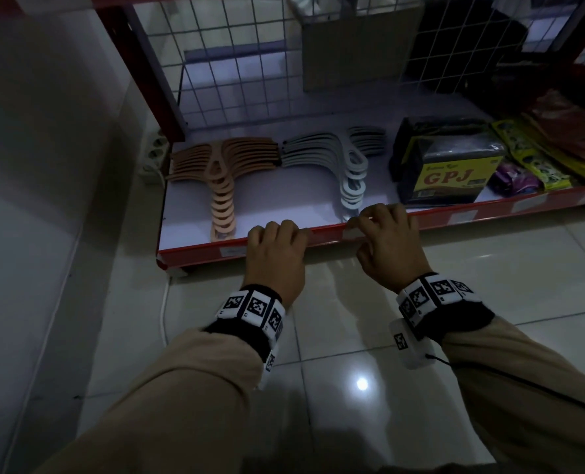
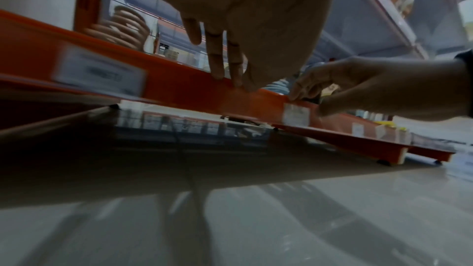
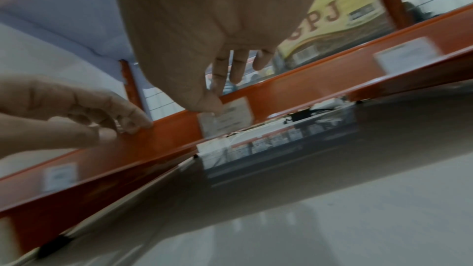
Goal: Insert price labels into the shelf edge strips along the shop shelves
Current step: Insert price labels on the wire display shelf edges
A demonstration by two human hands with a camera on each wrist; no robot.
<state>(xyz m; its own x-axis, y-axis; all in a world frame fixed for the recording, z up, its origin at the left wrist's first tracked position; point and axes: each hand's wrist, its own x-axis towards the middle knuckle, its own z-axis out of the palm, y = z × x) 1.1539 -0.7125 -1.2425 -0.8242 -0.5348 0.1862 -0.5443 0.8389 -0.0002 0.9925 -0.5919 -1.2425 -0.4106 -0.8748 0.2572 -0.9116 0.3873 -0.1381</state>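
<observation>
The red shelf edge strip (image 1: 198, 253) (image 2: 179, 86) (image 3: 307, 86) runs along the front of the lowest shelf. My left hand (image 1: 279, 230) (image 2: 235, 82) (image 3: 117, 128) grips the strip's top edge, fingers over it and thumb in front. A short way to the right, my right hand (image 1: 376, 217) (image 2: 307, 100) (image 3: 215, 100) pinches a small white price label (image 1: 349, 231) (image 2: 297, 116) (image 3: 230, 118) that stands in the strip, thumb on its face and fingers curled over the top. Its print is blurred. Another label (image 1: 231, 250) (image 2: 100, 72) sits in the strip further left.
On the shelf lie tan hangers (image 1: 222, 172), grey hangers (image 1: 349, 165), a black and yellow GPJ pack (image 1: 451, 172) and yellow packets (image 1: 530, 152). A wire grid (image 1: 250, 63) backs the shelf. A wall, a power strip (image 1: 152, 155) and a white cable (image 1: 163, 302) are at left; glossy floor tiles lie below.
</observation>
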